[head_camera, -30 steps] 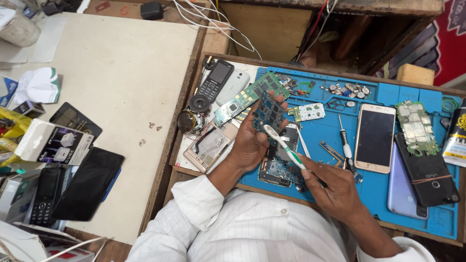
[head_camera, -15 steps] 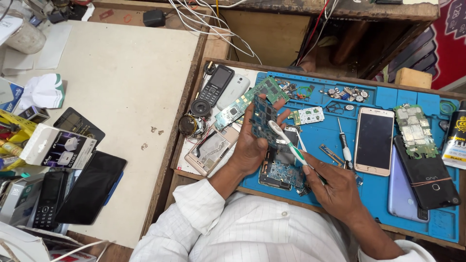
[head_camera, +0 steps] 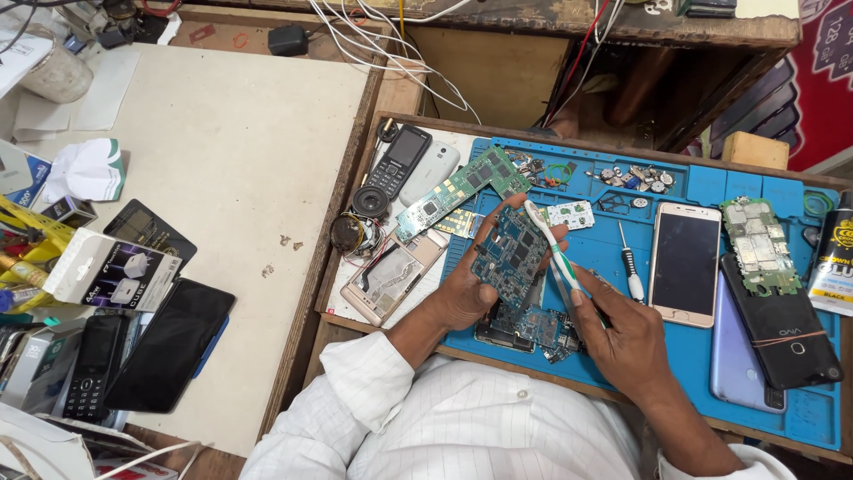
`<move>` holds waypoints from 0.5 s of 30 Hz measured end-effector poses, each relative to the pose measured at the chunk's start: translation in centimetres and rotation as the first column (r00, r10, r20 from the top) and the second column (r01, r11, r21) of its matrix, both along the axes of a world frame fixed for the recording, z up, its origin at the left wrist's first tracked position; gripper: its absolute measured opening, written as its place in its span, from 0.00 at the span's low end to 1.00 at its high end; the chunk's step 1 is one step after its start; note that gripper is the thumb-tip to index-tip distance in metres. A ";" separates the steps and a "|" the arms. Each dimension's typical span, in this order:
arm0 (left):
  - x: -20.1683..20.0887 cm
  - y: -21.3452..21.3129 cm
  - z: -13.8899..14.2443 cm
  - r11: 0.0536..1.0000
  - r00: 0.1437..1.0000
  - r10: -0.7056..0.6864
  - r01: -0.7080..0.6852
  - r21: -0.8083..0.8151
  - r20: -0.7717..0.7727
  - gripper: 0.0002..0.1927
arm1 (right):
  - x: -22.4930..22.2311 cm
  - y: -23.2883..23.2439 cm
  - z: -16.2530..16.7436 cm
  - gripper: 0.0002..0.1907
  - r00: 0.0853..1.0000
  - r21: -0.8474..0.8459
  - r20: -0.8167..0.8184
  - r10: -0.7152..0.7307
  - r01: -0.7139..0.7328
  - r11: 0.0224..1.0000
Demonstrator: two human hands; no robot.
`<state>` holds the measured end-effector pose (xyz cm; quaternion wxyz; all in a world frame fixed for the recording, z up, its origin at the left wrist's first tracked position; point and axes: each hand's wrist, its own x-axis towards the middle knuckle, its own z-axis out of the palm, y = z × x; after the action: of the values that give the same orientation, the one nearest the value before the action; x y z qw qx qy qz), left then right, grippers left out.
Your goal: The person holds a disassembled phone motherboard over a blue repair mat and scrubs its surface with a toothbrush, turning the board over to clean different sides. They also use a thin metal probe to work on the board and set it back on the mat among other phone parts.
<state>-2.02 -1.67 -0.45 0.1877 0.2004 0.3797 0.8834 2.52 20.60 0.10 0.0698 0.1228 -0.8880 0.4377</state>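
My left hand (head_camera: 469, 289) holds a blue circuit board (head_camera: 507, 256) tilted up above the blue work mat (head_camera: 693, 356). My right hand (head_camera: 624, 336) grips a white and green toothbrush (head_camera: 553, 249), whose bristle end lies on the top edge of the board. Under both hands rests an opened phone with more blue boards (head_camera: 531, 327). Just left of the held board lies a long green circuit board (head_camera: 460, 189).
On the mat lie a white smartphone (head_camera: 685, 262), a screwdriver (head_camera: 630, 267), a green board (head_camera: 757, 244), a black phone (head_camera: 782, 322), and small parts (head_camera: 633, 178). A gold phone frame (head_camera: 391, 277), keypad phones (head_camera: 400, 160), and speakers (head_camera: 354, 233) sit left. Dark phones (head_camera: 169, 342) and boxes (head_camera: 111, 271) lie far left.
The left hand has raised and tilted the blue board. The toothbrush tip has moved up along the board to its top edge.
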 end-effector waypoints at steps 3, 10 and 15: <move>0.1 0.0 0.1 0.999 0.999 0.034 -0.034 0.016 0.018 0.67 | -0.1 0.1 0.0 0.19 1.000 0.020 -0.021 0.009 -0.009 1.000; -0.6 0.0 -0.5 0.991 0.992 0.092 -0.100 0.094 0.088 0.63 | 0.2 0.0 -0.2 0.19 0.998 0.028 -0.036 0.042 -0.041 0.999; -0.8 -0.1 -0.8 0.977 0.972 0.151 -0.175 0.126 0.181 0.59 | 0.5 -0.2 -0.2 0.20 0.998 0.025 0.032 0.055 -0.055 0.998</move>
<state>-2.85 -1.80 -1.24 0.1316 0.1051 0.3140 0.9344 3.06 20.42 -0.11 0.0423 0.1413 -0.8908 0.4299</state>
